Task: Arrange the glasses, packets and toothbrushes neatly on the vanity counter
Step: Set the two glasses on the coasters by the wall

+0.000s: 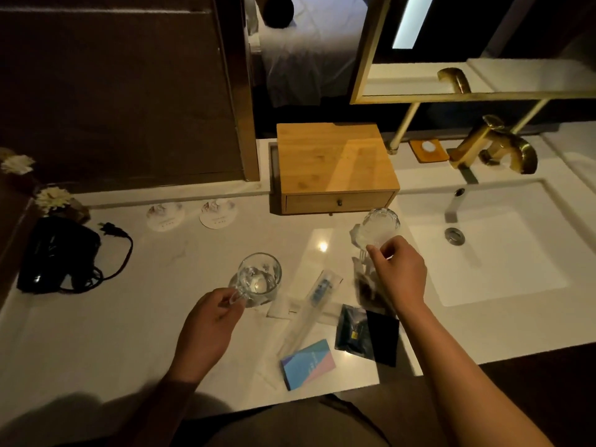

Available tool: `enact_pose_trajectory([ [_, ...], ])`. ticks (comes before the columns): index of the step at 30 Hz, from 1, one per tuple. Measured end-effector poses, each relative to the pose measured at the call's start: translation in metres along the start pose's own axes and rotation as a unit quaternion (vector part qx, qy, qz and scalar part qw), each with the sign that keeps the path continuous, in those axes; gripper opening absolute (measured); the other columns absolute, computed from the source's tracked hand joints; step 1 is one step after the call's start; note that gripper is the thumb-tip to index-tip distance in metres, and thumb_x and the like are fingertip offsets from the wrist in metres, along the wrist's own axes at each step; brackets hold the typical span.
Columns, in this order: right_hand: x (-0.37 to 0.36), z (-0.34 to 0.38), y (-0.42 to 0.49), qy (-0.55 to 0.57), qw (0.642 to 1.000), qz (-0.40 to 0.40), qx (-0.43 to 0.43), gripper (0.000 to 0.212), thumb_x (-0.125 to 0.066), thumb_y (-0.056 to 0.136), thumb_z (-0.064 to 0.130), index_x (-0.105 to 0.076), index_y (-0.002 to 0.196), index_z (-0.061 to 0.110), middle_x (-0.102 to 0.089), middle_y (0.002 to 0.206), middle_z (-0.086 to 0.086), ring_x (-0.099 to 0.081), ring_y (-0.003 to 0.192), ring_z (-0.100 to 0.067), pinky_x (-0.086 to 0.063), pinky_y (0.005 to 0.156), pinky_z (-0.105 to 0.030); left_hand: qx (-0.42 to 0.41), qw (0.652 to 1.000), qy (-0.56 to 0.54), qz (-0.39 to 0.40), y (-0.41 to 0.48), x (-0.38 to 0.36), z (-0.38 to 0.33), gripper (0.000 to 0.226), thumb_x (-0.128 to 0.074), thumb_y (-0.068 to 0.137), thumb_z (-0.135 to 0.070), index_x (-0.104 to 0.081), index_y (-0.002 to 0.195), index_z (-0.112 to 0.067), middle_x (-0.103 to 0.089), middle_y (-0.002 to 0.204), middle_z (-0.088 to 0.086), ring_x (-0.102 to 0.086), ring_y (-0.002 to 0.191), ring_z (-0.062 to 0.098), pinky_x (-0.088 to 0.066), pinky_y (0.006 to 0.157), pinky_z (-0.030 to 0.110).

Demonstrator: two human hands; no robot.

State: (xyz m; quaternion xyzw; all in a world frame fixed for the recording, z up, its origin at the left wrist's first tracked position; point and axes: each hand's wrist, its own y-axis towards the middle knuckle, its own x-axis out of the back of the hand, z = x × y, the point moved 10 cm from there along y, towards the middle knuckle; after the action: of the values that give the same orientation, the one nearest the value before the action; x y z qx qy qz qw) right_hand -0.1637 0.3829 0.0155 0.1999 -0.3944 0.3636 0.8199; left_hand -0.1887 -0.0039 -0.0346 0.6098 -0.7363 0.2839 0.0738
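My left hand (209, 321) grips the handle of a clear glass mug (259, 279) standing on the white counter (129, 333). My right hand (396, 272) holds a second clear glass (380, 227), tilted, just left of the sink. Between my hands lies a wrapped toothbrush (309, 314), pointing away from me. A blue and pink packet (308, 364) lies near the front edge. Two dark packets (367, 337) lie beside my right wrist. Another clear-wrapped item (362, 282) lies partly hidden under my right hand.
A wooden drawer box (335, 166) stands at the back. Two round paper coasters (193, 214) lie left of it. A black hair dryer with cord (61, 253) sits at the far left. The sink (503, 253) and gold tap (496, 146) fill the right.
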Motion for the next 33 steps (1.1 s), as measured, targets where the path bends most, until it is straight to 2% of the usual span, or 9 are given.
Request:
enact_pose_trajectory([
  [3,-0.001,-0.001,0.002,-0.005,1.0,0.001,-0.014,0.027,-0.063,0.087,0.041,-0.057,0.082,0.015,-0.062,0.074,0.001,-0.057,0.068,-0.021,-0.047,0.063,-0.035,-0.008,1.0,0.018,0.013,0.006,-0.001,-0.007,0.004,-0.061,0.088,-0.038,-0.063,0.087,-0.034,-0.064,0.082,0.0,-0.062,0.073,0.019,-0.053,0.068,0.039],
  [7,-0.004,-0.003,0.002,0.013,1.0,0.002,-0.019,0.02,-0.061,0.087,0.035,-0.059,0.089,0.015,-0.063,0.078,0.001,-0.058,0.071,-0.021,-0.044,0.064,-0.031,-0.015,0.999,0.022,0.017,0.007,-0.004,-0.014,0.009,-0.061,0.09,-0.029,-0.062,0.081,-0.031,-0.063,0.079,0.001,-0.061,0.071,0.019,-0.051,0.065,0.035],
  [14,-0.003,-0.005,0.007,0.015,1.0,0.002,-0.014,0.017,-0.054,0.09,0.025,-0.058,0.081,0.011,-0.063,0.074,-0.005,-0.057,0.067,-0.023,-0.046,0.061,-0.037,-0.01,1.0,0.001,0.0,0.005,-0.006,-0.011,0.011,-0.062,0.089,-0.026,-0.065,0.083,-0.034,-0.068,0.086,-0.003,-0.066,0.082,0.021,-0.056,0.08,0.05],
  [16,0.002,-0.008,0.009,0.033,0.999,-0.01,-0.026,0.019,-0.051,0.092,0.024,-0.058,0.08,0.01,-0.063,0.074,-0.006,-0.059,0.068,-0.024,-0.048,0.062,-0.038,0.002,1.0,-0.024,-0.008,0.005,-0.005,-0.008,0.005,-0.063,0.086,-0.033,-0.067,0.082,-0.034,-0.07,0.082,-0.001,-0.068,0.081,0.024,-0.055,0.083,0.054],
  [19,0.012,-0.023,0.011,0.145,0.985,-0.024,-0.095,0.02,-0.048,0.094,0.022,-0.059,0.082,0.01,-0.066,0.076,-0.005,-0.068,0.073,-0.028,-0.054,0.067,-0.039,0.027,0.995,-0.097,-0.028,0.002,-0.001,-0.003,0.017,-0.064,0.078,-0.045,-0.07,0.081,-0.029,-0.075,0.078,0.001,-0.073,0.08,0.022,-0.053,0.089,0.056],
  [22,0.004,-0.026,-0.003,0.375,0.907,0.012,-0.189,0.018,-0.048,0.094,0.008,-0.063,0.089,0.001,-0.066,0.074,-0.012,-0.074,0.07,-0.033,-0.058,0.077,-0.044,0.04,0.987,-0.148,-0.054,-0.004,0.007,-0.003,0.011,-0.065,0.087,-0.026,-0.071,0.079,-0.021,-0.076,0.077,0.001,-0.074,0.076,0.018,-0.052,0.094,0.053],
  [25,-0.009,-0.007,-0.026,0.496,0.828,0.062,-0.254,0.017,-0.048,0.092,0.0,-0.065,0.094,-0.004,-0.059,0.078,-0.016,-0.072,0.062,-0.025,-0.059,0.08,-0.04,0.052,0.978,-0.188,-0.079,-0.008,0.023,0.004,0.014,-0.063,0.089,-0.019,-0.071,0.078,-0.019,-0.077,0.077,0.003,-0.075,0.078,0.022,-0.05,0.096,0.055],
  [30,-0.065,0.027,-0.072,0.606,0.681,0.153,-0.382,0.011,-0.053,0.089,-0.005,-0.061,0.091,-0.012,-0.057,0.07,-0.015,-0.064,0.06,-0.02,-0.061,0.056,-0.027,0.079,0.951,-0.266,-0.139,-0.021,0.059,0.022,0.017,-0.057,0.092,-0.008,-0.069,0.081,-0.007,-0.075,0.073,0.011,-0.074,0.072,0.033,-0.051,0.092,0.056],
  [33,-0.104,0.051,-0.102,0.624,0.593,0.247,-0.446,0.007,-0.058,0.085,-0.003,-0.062,0.084,-0.009,-0.061,0.064,-0.014,-0.06,0.05,-0.015,-0.061,0.052,-0.026,0.098,0.93,-0.312,-0.166,-0.023,0.077,0.034,0.013,-0.055,0.093,-0.005,-0.065,0.089,0.003,-0.072,0.086,0.025,-0.073,0.066,0.031,-0.054,0.086,0.052],
])
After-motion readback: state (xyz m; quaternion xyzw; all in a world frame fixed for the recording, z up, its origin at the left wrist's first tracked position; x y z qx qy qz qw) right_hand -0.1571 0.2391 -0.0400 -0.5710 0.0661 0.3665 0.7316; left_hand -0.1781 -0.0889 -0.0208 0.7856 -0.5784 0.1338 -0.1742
